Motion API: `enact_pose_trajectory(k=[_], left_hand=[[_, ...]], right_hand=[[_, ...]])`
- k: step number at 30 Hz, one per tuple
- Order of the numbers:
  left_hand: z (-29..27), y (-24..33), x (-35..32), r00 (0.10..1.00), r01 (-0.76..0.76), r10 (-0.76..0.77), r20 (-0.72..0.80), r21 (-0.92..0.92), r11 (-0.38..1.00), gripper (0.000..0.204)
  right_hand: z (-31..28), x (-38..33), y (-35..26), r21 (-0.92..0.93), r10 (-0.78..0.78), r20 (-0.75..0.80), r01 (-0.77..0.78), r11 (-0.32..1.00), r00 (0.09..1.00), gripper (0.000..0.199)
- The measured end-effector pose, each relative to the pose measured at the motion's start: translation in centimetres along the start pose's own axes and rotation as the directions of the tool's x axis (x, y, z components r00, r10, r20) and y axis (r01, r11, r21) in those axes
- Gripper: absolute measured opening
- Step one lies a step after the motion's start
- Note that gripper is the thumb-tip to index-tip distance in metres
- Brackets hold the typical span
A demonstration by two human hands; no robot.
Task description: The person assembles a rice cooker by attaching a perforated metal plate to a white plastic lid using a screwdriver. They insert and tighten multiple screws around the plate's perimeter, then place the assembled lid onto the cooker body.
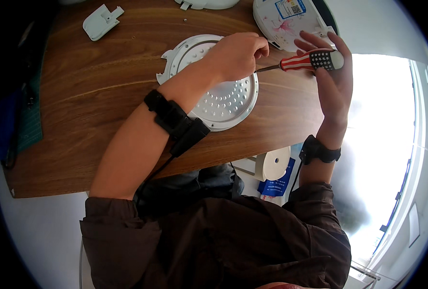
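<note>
My right hand [336, 79] holds a screwdriver [303, 61] by its handle, which has red and white stripes and white stars on a dark end. Its thin shaft points left toward my left hand [238, 55]. The fingers of that hand are curled together at the shaft's tip; whatever they pinch is hidden. Beneath my left hand and forearm lies a round silvery metal plate [223, 103] with rows of small raised bumps and a pale rim with tabs. My left hand covers part of it.
A white plastic piece [101, 23] lies at the far left of the wooden table [89, 106]. At the back right stands a white floral-printed appliance housing [283, 24], beside another white part [206, 4]. A green mat [31, 120] is at the left edge. A white roll [274, 163] sits below the table's front edge.
</note>
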State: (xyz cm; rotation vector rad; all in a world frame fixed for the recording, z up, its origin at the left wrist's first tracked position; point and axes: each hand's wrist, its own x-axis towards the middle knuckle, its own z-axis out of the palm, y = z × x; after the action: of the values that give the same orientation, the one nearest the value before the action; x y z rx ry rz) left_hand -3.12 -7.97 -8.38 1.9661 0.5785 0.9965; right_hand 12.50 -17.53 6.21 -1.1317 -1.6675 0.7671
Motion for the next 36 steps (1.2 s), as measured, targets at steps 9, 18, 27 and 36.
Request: enact_pose_trajectory(k=[9,18,27,36], left_hand=[[0.2,-0.6,0.1,1.000,-0.004,0.003,0.009,0.007,1.000,0.024],[0.5,-0.5,0.0,0.998,-0.055,0.055,-0.008,0.025,0.998,0.022],[0.1,-0.8,0.1,0.996,-0.092,0.092,0.008,0.021,0.996,0.024],[0.1,-0.1,0.0,0.998,-0.024,0.021,0.055,0.059,0.998,0.024]], right_hand=[[0.6,-0.2,2.3,-0.398,-0.040,-0.283,-0.080,0.914,0.958,0.046],[-0.8,-0.5,1.9,-0.213,0.023,-0.094,-0.043,0.976,0.995,0.054],[1.0,-1.1,1.9,-0.259,-0.020,-0.261,-0.050,0.965,0.965,0.054],[3.7,-2.5,2.8,-0.311,-0.119,-0.478,-0.041,0.949,0.870,0.055]])
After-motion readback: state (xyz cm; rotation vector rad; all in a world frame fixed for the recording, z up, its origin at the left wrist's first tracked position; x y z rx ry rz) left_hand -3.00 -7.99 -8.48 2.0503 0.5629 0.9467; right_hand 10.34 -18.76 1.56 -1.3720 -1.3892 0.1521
